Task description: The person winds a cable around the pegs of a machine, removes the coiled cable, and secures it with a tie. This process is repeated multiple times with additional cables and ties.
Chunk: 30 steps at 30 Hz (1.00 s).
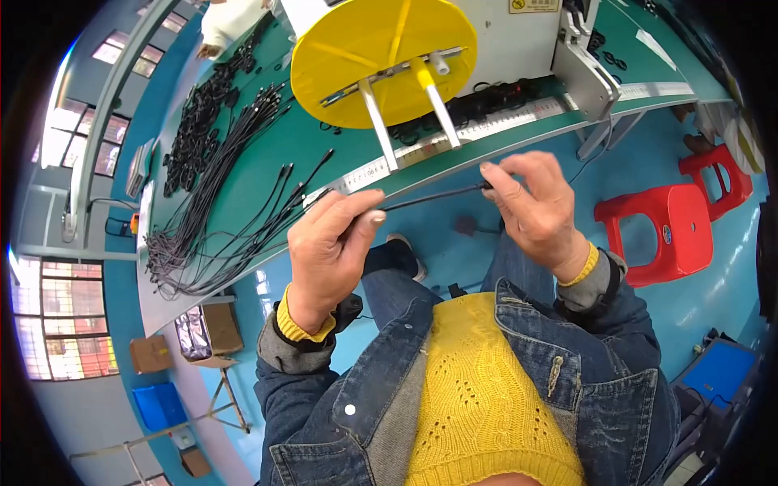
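Observation:
A thin black cable (433,197) is stretched between my hands in front of the table's near edge. My left hand (324,251) pinches it between thumb and fingers on the left. At its right end, my right hand (536,209) grips a small dark tip, mostly hidden by the fingers. Just beyond the hands stands a yellow disc (344,65) with two metal rods pointing toward me. To the left, a long bundle of black cables (212,194) lies on the green table, some ends reaching close to my left hand.
A white machine (519,53) stands behind the disc. A ruler strip (519,116) runs along the table's front edge. Many coiled black cables (193,142) are heaped at the far left. Red stools (682,235) stand on the right, and a cardboard box (220,328) is at lower left.

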Each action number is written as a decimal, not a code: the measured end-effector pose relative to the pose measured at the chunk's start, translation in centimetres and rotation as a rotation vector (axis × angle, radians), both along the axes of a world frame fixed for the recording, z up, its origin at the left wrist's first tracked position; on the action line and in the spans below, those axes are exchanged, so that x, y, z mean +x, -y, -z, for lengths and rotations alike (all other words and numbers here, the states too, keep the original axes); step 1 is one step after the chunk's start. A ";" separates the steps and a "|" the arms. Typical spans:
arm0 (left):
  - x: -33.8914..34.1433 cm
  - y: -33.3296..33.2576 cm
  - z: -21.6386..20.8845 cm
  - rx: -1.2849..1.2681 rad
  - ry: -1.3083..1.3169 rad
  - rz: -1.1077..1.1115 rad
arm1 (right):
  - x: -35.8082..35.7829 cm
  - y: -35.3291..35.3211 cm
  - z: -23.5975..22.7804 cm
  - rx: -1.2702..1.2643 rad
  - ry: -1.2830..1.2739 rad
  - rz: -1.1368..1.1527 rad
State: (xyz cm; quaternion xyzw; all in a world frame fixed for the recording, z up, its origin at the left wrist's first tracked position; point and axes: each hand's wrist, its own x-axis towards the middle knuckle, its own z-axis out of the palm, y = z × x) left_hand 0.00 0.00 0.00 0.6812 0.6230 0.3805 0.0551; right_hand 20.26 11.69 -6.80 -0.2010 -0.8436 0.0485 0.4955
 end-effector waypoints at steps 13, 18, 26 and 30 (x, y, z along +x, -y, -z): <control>-1.1 -10.3 0.1 0.170 0.187 -0.174 | -7.2 -9.3 0.5 -0.092 -0.138 0.190; -0.8 -10.8 -0.2 0.172 0.213 -0.200 | -6.9 -9.6 -0.2 -0.210 -0.136 0.205; -3.0 -8.3 2.3 0.260 0.264 -0.221 | -2.5 -5.1 3.1 -0.332 -0.078 0.150; -3.3 -8.2 2.5 0.275 0.227 -0.206 | -0.4 -3.4 5.0 -0.503 0.109 0.111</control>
